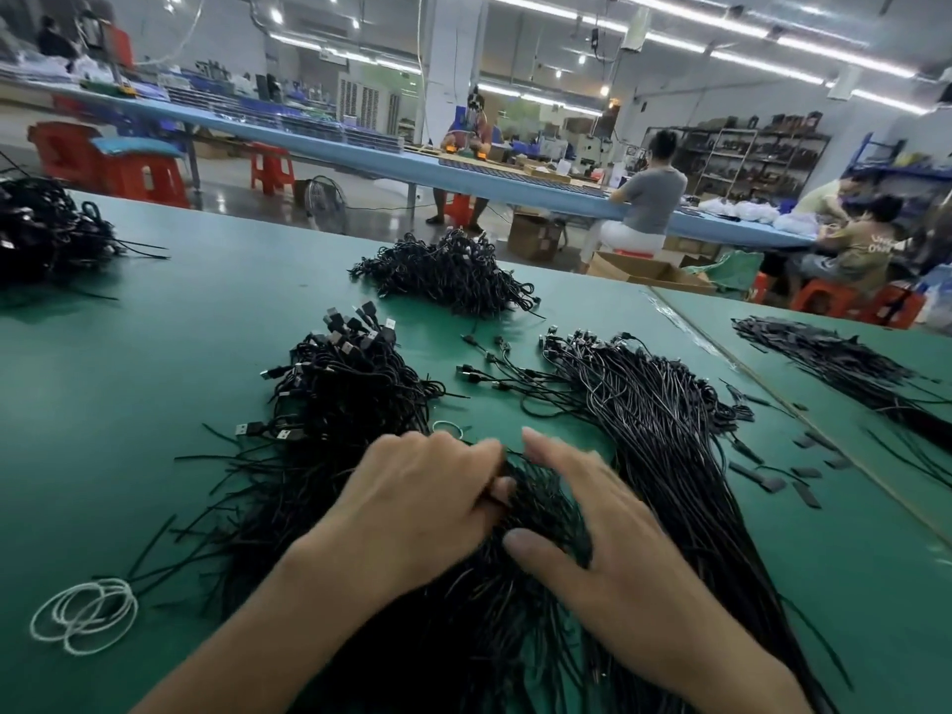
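A thick spread of thin black cables [520,512] lies on the green table [154,404] in front of me. My left hand [412,502] sits on this spread with its fingers curled into the strands, gripping some of them. My right hand [582,528] rests on the same cables just to the right, fingers mostly straight and spread, thumb pointing left; it is blurred. A bundled pile of cables with USB plugs [350,373] stands just beyond my left hand. A long fan of straight cables [664,420] runs along the right side.
More black cable heaps lie at the far middle [448,270], far left [46,229] and on the neighbouring table at right [834,363]. White string loops [85,613] lie near left. Small black tabs [803,476] are scattered at right. Other people sit at a long blue bench [515,182] behind.
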`<state>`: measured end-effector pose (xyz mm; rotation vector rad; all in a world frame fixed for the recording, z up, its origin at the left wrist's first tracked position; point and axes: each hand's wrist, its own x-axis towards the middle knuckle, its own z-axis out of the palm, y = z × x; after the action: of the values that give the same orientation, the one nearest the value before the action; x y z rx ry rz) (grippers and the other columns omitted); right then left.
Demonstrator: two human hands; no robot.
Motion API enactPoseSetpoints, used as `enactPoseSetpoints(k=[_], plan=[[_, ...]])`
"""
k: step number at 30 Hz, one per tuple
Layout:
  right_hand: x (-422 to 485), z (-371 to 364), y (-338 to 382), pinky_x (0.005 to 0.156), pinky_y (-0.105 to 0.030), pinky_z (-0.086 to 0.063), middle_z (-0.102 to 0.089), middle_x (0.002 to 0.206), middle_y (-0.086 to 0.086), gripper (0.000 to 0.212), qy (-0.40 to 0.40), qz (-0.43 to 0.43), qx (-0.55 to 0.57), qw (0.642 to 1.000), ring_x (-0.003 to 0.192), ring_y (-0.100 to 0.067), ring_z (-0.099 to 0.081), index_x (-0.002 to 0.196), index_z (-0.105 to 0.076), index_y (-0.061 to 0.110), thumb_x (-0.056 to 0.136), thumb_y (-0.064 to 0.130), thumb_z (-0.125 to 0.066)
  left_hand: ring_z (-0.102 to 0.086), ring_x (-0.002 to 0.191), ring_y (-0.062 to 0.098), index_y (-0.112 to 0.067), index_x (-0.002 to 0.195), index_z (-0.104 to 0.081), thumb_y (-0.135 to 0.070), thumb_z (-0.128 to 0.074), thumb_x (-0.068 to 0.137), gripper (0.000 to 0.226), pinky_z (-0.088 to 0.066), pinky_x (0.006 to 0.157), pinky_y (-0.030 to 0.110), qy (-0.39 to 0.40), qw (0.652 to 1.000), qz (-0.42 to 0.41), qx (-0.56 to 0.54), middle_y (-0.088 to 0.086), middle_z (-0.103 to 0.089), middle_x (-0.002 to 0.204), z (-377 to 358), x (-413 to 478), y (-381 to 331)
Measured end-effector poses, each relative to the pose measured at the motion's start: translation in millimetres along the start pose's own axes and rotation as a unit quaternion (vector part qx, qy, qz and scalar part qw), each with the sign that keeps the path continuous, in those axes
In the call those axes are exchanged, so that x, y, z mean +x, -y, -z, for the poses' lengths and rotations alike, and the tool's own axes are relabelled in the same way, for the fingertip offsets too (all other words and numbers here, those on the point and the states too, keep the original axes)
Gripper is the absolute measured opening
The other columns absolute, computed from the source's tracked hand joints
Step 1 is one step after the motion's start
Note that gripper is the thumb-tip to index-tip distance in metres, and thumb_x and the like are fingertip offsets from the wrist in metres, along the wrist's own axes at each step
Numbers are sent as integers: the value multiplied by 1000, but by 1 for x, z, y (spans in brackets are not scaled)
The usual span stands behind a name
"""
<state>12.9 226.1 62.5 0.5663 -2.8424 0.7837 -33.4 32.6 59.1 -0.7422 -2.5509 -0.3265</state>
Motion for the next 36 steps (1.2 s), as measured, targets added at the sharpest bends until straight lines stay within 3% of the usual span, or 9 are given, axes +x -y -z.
enactPoseSetpoints(k=[3, 6, 8, 14, 17, 21, 25, 32, 36], plan=[[7, -13, 7, 100, -20, -41, -54, 124, 35, 46, -52, 7, 95, 994, 120, 8, -49, 135, -43, 55, 90, 63, -52, -66, 85, 25, -30, 102, -46, -49, -44, 83, 28, -34, 62, 33, 52, 998, -11, -19, -4, -66, 94, -1, 0, -12], [11, -14, 3, 76, -13, -45, -64, 96, 25, 8, -103, 5, 123, 987, 92, 1, -61, 95, -68, 44, 94, 39, -61, -62, 76, 18, -31, 84, -37, -64, -30, 80, 33, -37, 61, 32, 20, 999, -8, -37, -10, -61, 81, 3, 0, -12], [10, -10, -5, 69, -14, -44, -63, 86, 21, 15, -131, -10, 112, 985, 82, -3, -61, 78, -69, 39, 91, 38, -62, -59, 67, 12, -30, 81, -41, -71, -21, 82, 46, -47, 63, 31, -7, 1000, 8, -24, -14, -56, 74, 7, 0, -4], [4, 16, -31, 66, -13, -46, -64, 77, 9, 17, -223, -74, 106, 966, 74, 0, -62, 79, -66, 34, 92, 37, -54, -46, 48, -6, -30, 67, -49, -65, -39, 90, 43, -39, 49, 18, -84, 991, 98, -34, -18, -47, 53, 21, 1, 28], [2, 22, -36, 63, -14, -49, -65, 73, 8, 17, -159, -78, 77, 981, 68, -1, -64, 86, -68, 33, 95, 20, -62, -43, 38, 2, -27, 61, -48, -66, -41, 89, 49, -40, 47, 25, -1, 986, 125, -113, -12, -47, 46, 19, -1, 29], [3, 13, -26, 67, -12, -46, -66, 87, 24, 15, -22, -50, 79, 995, 73, -1, -63, 108, -63, 43, 98, 34, -56, -31, 39, 9, -22, 63, -39, -65, -37, 94, 53, -32, 48, 28, 124, 958, 113, -232, -10, -38, 45, 7, 0, 19], [7, 5, -16, 52, -11, -39, -60, 62, 26, 28, -82, -39, 153, 984, 53, -1, -55, 97, -70, 32, 93, 45, -45, -28, 41, 9, -20, 58, -35, -77, -33, 87, 64, -31, 50, 28, 177, 944, 137, -245, -11, -33, 44, 2, 2, 16], [24, -3, -21, 66, -7, -43, -64, 68, 33, 22, -57, -61, 179, 980, 69, 12, -61, 104, -74, 23, 101, 28, -53, -24, 45, 11, -25, 58, -52, -59, -37, 99, 56, -26, 45, 23, 314, 775, 79, -543, -9, -30, 51, 8, 3, 13], [30, -18, -7, 65, -45, -50, -62, 68, 10, 24, 28, -39, 156, 987, 61, -12, -54, 81, -67, 39, 98, 44, -50, -20, 43, 8, -17, 71, -61, -51, -42, 99, 48, -20, 40, 18, 264, 645, 74, -713, -6, -22, 52, 13, 2, 1]])
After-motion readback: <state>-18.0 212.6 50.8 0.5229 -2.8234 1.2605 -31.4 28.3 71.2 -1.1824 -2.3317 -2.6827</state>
